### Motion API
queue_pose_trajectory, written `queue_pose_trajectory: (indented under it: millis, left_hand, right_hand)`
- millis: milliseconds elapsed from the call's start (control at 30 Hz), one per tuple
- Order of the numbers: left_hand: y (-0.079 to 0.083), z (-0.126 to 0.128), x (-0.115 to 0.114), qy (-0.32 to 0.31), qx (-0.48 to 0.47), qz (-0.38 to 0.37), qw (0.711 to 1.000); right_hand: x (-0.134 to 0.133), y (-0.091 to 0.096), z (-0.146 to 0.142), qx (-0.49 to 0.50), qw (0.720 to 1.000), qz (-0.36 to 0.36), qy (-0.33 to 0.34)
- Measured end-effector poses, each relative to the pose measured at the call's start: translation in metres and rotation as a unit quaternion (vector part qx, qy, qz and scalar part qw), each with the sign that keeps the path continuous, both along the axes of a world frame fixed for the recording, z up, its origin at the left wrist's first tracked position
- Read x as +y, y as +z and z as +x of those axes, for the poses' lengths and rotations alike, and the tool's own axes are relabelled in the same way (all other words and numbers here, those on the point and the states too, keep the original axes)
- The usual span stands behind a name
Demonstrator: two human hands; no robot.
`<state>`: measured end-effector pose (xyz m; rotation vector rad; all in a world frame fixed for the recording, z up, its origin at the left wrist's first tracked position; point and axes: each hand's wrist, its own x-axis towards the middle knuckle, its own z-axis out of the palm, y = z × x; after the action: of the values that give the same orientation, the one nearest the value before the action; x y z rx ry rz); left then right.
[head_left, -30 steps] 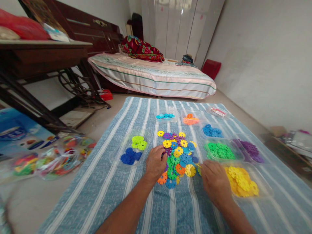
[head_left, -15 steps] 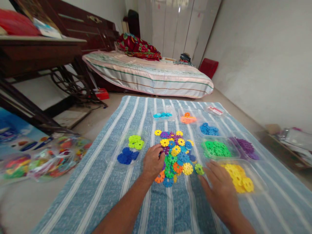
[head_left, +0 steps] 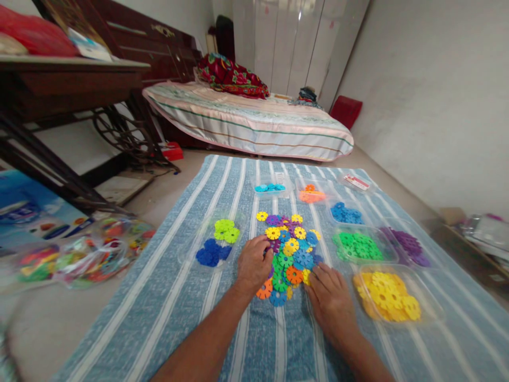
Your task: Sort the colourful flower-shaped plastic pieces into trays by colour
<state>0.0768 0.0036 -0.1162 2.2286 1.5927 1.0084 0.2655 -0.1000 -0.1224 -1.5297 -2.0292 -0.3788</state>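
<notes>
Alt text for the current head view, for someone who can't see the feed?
A mixed pile of colourful discs lies on a striped cloth, a person's left hand at its left edge and right hand at a yellow disc on its right. Clear containers of discs stand to both sides and beyond; a bed is behind.

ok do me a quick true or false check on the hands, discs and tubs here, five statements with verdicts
1. The left hand is at the left side of the mixed pile. True.
2. The right hand is over the lime discs. False: it is at the pile's near right edge.
3. The pile is all yellow. False: it also has blue, green, orange and purple discs.
4. The yellow tub is nearer the person than the green tub. True.
5. The cloth is plain red. False: it is blue with white stripes.
</notes>
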Motion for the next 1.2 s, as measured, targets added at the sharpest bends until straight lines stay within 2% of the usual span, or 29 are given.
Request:
queue_pose_trajectory:
  millis: [133,233,300,400,500,600,700,800,900,1000,1200]
  left_hand:
    - [-0.001,0.0,0.0,0.0,0.001,0.0,1.0]
    - [-0.004,0.0,0.002,0.003,0.004,0.006,1.0]
    - [-0.005,-0.001,0.003,0.003,0.007,0.019,1.0]
    - [-0.001,0.0,0.002,-0.01,0.021,0.079,0.997]
    - [0.01,0.01,-0.008,-0.051,0.043,0.15,0.986]
    - [0.023,0.032,-0.024,-0.143,0.069,0.156,0.975]
    - [0.036,0.061,-0.038,-0.251,0.114,0.091,0.957]
    - [0.04,0.088,-0.044,-0.323,0.179,0.03,0.929]
    - [0.036,0.104,-0.045,-0.335,0.241,0.0,0.911]
    - [0.031,0.108,-0.044,-0.326,0.273,-0.018,0.905]
    - [0.029,0.099,-0.043,-0.337,0.227,-0.03,0.913]
  right_hand:
    - [-0.006,0.008,0.008,0.03,0.998,0.032,0.042]
    - [-0.012,0.023,0.024,0.036,0.996,0.07,0.043]
    - [-0.019,0.038,0.041,0.021,0.994,0.103,0.011]
    - [-0.031,0.059,0.072,-0.036,0.986,0.145,-0.079]
    - [-0.042,0.067,0.094,-0.075,0.975,0.154,-0.142]
    - [-0.047,0.063,0.092,-0.046,0.981,0.155,-0.103]
    - [-0.047,0.053,0.07,0.009,0.988,0.149,-0.047]
    - [-0.047,0.043,0.045,0.055,0.99,0.127,0.001]
    - [-0.049,0.034,0.028,0.089,0.989,0.112,0.034]
    - [-0.051,0.025,0.021,0.111,0.989,0.084,0.044]
    - [-0.053,0.016,0.023,0.13,0.989,0.049,0.044]
